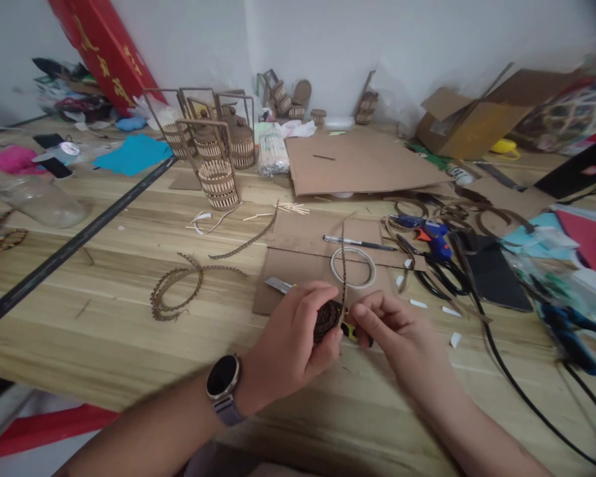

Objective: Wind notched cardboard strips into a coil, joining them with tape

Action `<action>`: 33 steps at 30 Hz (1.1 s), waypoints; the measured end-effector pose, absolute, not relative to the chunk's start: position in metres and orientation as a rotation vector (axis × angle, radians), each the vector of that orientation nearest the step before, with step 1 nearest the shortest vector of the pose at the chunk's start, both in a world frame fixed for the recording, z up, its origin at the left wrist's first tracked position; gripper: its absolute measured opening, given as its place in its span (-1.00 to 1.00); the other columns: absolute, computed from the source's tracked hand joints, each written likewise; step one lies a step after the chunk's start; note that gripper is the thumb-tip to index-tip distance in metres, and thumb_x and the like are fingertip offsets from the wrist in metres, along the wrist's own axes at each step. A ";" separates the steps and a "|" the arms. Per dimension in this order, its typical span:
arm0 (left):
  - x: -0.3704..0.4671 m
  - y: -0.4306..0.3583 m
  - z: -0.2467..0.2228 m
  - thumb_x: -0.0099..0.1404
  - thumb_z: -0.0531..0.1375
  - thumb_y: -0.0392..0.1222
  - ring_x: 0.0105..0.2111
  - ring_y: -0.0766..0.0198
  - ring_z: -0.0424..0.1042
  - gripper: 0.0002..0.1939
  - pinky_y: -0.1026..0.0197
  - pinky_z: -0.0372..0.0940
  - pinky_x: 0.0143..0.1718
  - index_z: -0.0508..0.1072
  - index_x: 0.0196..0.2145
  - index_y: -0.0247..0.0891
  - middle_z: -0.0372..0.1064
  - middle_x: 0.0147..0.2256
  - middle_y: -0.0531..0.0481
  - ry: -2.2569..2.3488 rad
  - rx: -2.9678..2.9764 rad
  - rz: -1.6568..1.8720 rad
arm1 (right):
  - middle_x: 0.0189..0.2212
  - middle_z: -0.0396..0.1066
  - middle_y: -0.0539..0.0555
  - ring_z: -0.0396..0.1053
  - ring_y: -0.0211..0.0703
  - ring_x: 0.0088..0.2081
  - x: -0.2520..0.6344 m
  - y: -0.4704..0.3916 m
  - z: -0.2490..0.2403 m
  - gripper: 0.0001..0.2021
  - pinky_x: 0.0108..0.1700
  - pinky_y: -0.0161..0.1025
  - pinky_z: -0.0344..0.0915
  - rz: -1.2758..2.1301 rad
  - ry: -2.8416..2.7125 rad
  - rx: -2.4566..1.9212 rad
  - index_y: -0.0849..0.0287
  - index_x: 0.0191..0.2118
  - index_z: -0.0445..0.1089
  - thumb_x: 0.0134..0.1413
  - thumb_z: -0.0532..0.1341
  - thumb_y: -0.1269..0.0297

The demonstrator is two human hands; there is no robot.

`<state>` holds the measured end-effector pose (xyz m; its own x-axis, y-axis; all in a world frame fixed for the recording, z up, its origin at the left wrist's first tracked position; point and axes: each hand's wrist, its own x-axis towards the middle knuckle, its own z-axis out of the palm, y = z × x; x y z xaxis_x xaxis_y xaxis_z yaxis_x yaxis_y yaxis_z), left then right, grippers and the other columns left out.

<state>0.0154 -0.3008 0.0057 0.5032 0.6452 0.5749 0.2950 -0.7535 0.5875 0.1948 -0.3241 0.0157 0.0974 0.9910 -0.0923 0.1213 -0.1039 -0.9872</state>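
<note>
Head view: dark coil of notched strip (326, 322) held above the near middle of the table (144, 361), just nearer than the ring of tape (333, 267); left hand (298, 331) curled around it, fingers over the far side, thumb at the near side; right hand (395, 328) has thumb and fingertips drawn together just beside the strip, whether pinching it cannot tell.

Progress, by judgement: part-way; several turns already wound tight, one tail (344, 265) not yet wound; loose notched strips (176, 291) lie left, unused so far; slatted basket with tall handle (218, 184) stands far left, apparently finished.

Orientation: tail's long axis runs near to far, nearly straight, free end pointing far, bending slightly right at the tip; coil roundish, mostly covered by the left hand, its own axis unclear.
</note>
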 end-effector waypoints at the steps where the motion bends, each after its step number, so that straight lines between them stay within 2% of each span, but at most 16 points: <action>1: 0.016 -0.300 0.004 0.40 0.05 -0.27 0.11 0.05 0.26 -0.59 -0.01 0.27 0.12 0.09 0.16 -0.33 0.24 0.06 -0.30 0.772 2.358 1.179 | -0.69 0.27 -0.07 0.17 -0.34 -0.64 0.195 -0.324 0.017 -0.53 -0.58 -0.35 0.12 1.190 -1.229 -1.457 0.15 -0.52 0.34 -0.04 0.29 -0.22; 4: 0.017 -0.296 0.001 0.38 0.07 -0.29 0.09 0.04 0.27 -0.60 -0.01 0.31 0.09 0.10 0.13 -0.38 0.21 0.05 -0.34 0.731 2.474 1.240 | -0.69 0.23 -0.08 0.11 -0.36 -0.67 0.194 -0.326 0.020 -0.48 -0.61 -0.33 0.04 1.325 -1.285 -1.487 0.17 -0.54 0.38 -0.08 0.26 -0.28; 9: 0.014 -0.293 0.000 0.34 0.10 -0.36 0.00 0.08 0.34 -0.67 0.06 0.39 -0.02 0.15 0.04 -0.36 0.21 0.01 -0.31 0.578 2.752 1.230 | -0.72 0.14 -0.13 -0.05 -0.43 -0.71 0.197 -0.325 0.023 -0.52 -0.66 -0.34 -0.18 1.513 -1.251 -1.504 0.17 -0.58 0.35 -0.09 0.29 -0.21; 14: 0.010 -0.294 0.003 0.34 0.10 -0.35 -0.15 0.18 0.40 -0.77 0.13 0.42 -0.17 0.25 -0.05 -0.22 0.30 -0.07 -0.14 0.410 2.918 1.009 | -0.69 0.19 -0.12 0.00 -0.44 -0.71 0.205 -0.323 0.022 -0.55 -0.66 -0.35 -0.15 1.669 -1.255 -1.382 0.19 -0.55 0.41 -0.07 0.31 -0.16; 18: 0.011 -0.293 0.005 0.39 0.10 -0.30 -0.07 0.16 0.41 -0.87 0.14 0.40 -0.07 0.29 -0.11 -0.21 0.33 -0.02 -0.15 0.406 2.761 1.012 | -0.68 0.22 -0.11 0.07 -0.44 -0.71 0.206 -0.324 0.023 -0.55 -0.65 -0.36 -0.08 1.704 -1.190 -1.332 0.20 -0.56 0.40 -0.12 0.36 -0.15; 20: 0.012 -0.292 0.005 0.41 0.13 -0.15 0.03 0.11 0.39 -0.77 0.09 0.37 0.03 0.25 -0.02 -0.23 0.29 0.05 -0.24 0.502 2.566 1.135 | -0.69 0.22 -0.12 0.06 -0.44 -0.72 0.204 -0.323 0.024 -0.54 -0.64 -0.36 -0.05 1.653 -1.105 -1.305 0.20 -0.59 0.36 -0.14 0.38 -0.14; 23: 0.012 -0.289 0.003 0.31 0.18 0.14 0.13 0.01 0.33 -0.33 -0.01 0.32 0.11 0.06 0.21 -0.23 0.27 0.11 -0.32 0.701 2.341 1.218 | -0.67 0.28 -0.09 0.09 -0.43 -0.71 0.200 -0.323 0.024 -0.54 -0.62 -0.35 0.00 1.564 -0.997 -1.283 0.20 -0.61 0.34 -0.16 0.40 -0.12; 25: 0.011 -0.289 0.002 0.25 0.19 0.21 0.14 -0.01 0.32 -0.20 -0.02 0.31 0.12 -0.01 0.27 -0.21 0.28 0.12 -0.32 0.802 2.316 1.165 | -0.66 0.30 -0.08 0.13 -0.42 -0.70 0.198 -0.323 0.023 -0.54 -0.61 -0.35 0.03 1.535 -0.969 -1.284 0.20 -0.60 0.36 -0.17 0.41 -0.11; 30: 0.011 -0.289 0.002 0.17 0.19 0.30 0.13 -0.04 0.32 -0.10 -0.05 0.28 0.14 0.01 0.29 -0.23 0.30 0.12 -0.32 0.802 2.365 1.052 | -0.65 0.32 -0.07 0.16 -0.40 -0.68 0.194 -0.324 0.019 -0.55 -0.59 -0.35 0.05 1.524 -0.918 -1.286 0.20 -0.58 0.36 -0.17 0.42 -0.11; 33: 0.011 -0.289 0.004 0.24 0.21 0.21 0.08 -0.01 0.38 -0.24 -0.02 0.32 0.09 0.11 0.24 -0.22 0.36 0.08 -0.26 0.843 2.344 1.032 | -0.65 0.32 -0.07 0.15 -0.41 -0.68 0.192 -0.325 0.017 -0.54 -0.59 -0.36 0.04 1.550 -0.918 -1.276 0.21 -0.58 0.36 -0.17 0.42 -0.12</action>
